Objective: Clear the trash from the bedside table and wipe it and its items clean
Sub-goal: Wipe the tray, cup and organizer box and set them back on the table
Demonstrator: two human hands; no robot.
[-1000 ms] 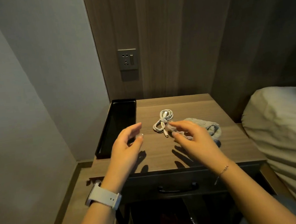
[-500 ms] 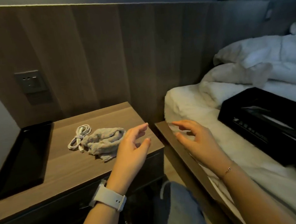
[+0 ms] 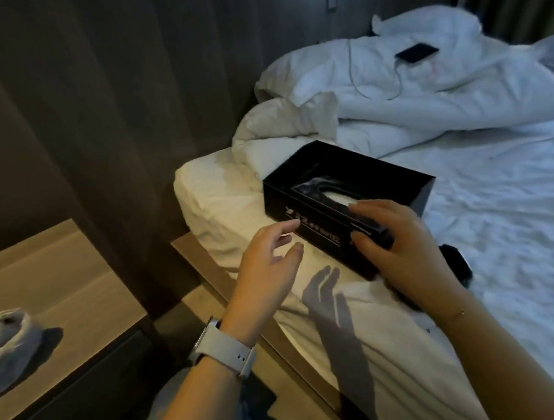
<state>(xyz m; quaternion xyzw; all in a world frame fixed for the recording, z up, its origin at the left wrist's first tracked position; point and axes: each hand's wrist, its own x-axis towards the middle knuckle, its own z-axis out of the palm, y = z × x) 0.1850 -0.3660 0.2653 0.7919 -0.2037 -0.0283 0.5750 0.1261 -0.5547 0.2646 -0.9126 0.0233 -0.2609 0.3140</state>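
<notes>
Right hand (image 3: 406, 247) grips near end of black tissue box (image 3: 350, 202) lying on bed (image 3: 509, 219), fingers curled over rim, thumb on side. Left hand (image 3: 267, 265) spread wide, holding nothing, fingertips just beside box's near wall. Step, prob.: fetching box to go back on table (image 3: 71, 282), where grey cloth (image 3: 2, 344) sits. Next needs left hand to close on the other end, then lift w/ both, keeping it level.
</notes>
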